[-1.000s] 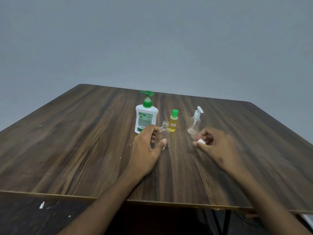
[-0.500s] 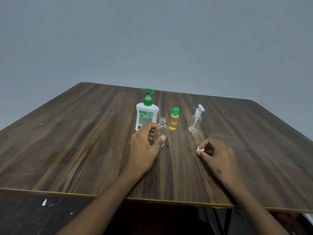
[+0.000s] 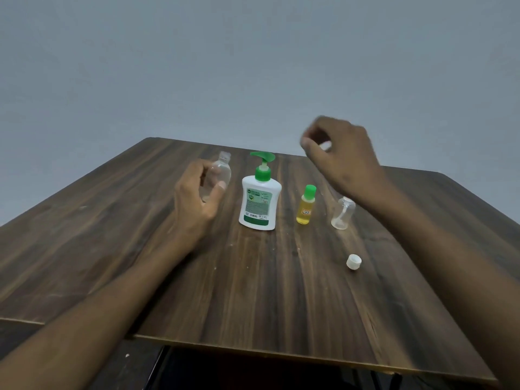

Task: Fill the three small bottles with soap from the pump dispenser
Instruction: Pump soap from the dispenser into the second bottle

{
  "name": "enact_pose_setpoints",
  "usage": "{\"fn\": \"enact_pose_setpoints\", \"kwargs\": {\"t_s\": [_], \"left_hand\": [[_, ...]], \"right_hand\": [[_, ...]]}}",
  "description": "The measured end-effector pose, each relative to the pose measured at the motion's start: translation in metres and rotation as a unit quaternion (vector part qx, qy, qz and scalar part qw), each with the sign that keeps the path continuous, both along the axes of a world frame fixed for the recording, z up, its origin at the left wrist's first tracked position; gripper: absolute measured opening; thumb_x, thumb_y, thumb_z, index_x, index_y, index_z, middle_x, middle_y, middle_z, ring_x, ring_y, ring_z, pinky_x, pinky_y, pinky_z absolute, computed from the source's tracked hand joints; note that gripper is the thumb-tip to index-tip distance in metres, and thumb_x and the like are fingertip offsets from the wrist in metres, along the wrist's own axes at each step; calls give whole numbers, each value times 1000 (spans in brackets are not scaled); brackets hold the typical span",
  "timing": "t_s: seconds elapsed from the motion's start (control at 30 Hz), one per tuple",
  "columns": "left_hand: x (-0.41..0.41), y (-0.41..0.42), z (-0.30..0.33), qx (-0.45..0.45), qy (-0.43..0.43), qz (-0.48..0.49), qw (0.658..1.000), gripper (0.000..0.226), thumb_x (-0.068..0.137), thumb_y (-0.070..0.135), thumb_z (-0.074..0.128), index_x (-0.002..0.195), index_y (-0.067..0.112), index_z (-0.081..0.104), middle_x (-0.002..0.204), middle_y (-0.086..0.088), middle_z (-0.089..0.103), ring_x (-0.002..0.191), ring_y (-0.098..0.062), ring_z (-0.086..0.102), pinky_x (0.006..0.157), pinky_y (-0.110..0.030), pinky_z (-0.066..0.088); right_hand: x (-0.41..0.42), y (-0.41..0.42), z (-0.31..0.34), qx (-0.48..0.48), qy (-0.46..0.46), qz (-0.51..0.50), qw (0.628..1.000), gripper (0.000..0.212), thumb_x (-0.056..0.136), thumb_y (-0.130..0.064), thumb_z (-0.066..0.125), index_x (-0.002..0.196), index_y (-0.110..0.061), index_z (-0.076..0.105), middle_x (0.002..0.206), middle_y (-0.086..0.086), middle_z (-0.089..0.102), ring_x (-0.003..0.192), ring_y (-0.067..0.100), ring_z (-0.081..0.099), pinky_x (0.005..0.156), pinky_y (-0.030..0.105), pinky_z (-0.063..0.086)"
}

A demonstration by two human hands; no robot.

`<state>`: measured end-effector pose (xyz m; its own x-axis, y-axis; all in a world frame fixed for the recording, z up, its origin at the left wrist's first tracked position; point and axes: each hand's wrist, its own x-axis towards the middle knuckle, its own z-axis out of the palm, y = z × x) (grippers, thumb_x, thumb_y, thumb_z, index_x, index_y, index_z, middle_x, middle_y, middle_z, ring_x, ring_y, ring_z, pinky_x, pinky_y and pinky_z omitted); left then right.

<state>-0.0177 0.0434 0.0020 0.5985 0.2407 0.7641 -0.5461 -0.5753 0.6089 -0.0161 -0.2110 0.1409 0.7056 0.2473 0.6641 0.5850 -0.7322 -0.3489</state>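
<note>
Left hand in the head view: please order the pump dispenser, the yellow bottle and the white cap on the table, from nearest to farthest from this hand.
Measured from the left hand:
1. Pump dispenser, just to its right.
2. Yellow bottle, further right, beyond the dispenser.
3. White cap, far right and closer to the table's front edge.

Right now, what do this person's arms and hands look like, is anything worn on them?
Both forearms are bare up to the picture's lower edge: no sleeves show. The left hand and the right hand wear no gloves, and no watch, bracelet or ring shows. The right hand is motion-blurred, so small details there cannot be told.
</note>
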Motion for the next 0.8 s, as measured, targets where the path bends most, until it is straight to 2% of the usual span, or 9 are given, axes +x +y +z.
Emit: {"fn": "enact_pose_setpoints", "kwargs": {"t_s": [0.07,0.17,0.27,0.37,0.43,0.57,0.67,0.8], "left_hand": [[9,-3,-6,12,-6,-6,1000,22,93,21,63,110,9,64,100,2,66,85,1,57,69,-18,43],[16,-9,-6,14,-26,-13,999,18,94,19,64,108,8,64,97,1,64,82,-2,56,68,-15,39],[18,-10,-7,40,-36,-27,998,19,96,19,66,112,10,67,98,4,62,82,-3,55,69,-15,37],[22,-9,-12,44,-37,-31,998,22,96,19,68,115,9,70,97,5,61,82,-2,55,70,-15,38],[25,-8,-14,33,-38,-32,998,24,96,19,69,117,9,72,96,5,60,82,-3,56,70,-15,38],[27,-6,-13,20,-39,-39,998,27,96,18,67,122,11,74,96,4,61,81,-5,57,69,-15,39],[28,-5,-12,8,-35,-43,998,30,97,17,65,126,14,74,97,0,62,81,-7,57,69,-15,40],[29,-6,-10,11,-23,-58,998,35,98,19,64,131,15,71,102,-2,64,87,-8,59,72,-16,42]], "right_hand": [[32,32,14,-20,4,12,1000,22,91,-32,54,85,-16,68,83,-5,70,81,14,65,78,39,55],[77,69,16,-20,71,-5,997,34,92,-33,52,83,-5,69,80,3,73,80,23,67,76,39,55],[106,87,5,54,156,-5,986,40,89,-31,49,81,1,71,75,2,75,75,22,73,78,45,60],[123,95,-10,135,231,-10,964,37,90,-25,48,83,1,73,68,3,75,64,18,73,78,41,63],[130,98,-17,172,264,-9,949,35,90,-23,46,83,-1,72,66,6,75,68,23,75,82,41,62],[134,102,-25,186,293,-22,937,33,81,-19,43,85,-3,72,66,7,75,81,29,75,84,43,61],[136,102,-29,178,298,-35,937,35,79,-18,41,89,-2,70,70,8,76,81,32,75,72,38,62],[137,102,-32,170,300,-37,938,36,85,-18,42,103,1,67,81,8,76,55,18,71,58,26,54]]}}
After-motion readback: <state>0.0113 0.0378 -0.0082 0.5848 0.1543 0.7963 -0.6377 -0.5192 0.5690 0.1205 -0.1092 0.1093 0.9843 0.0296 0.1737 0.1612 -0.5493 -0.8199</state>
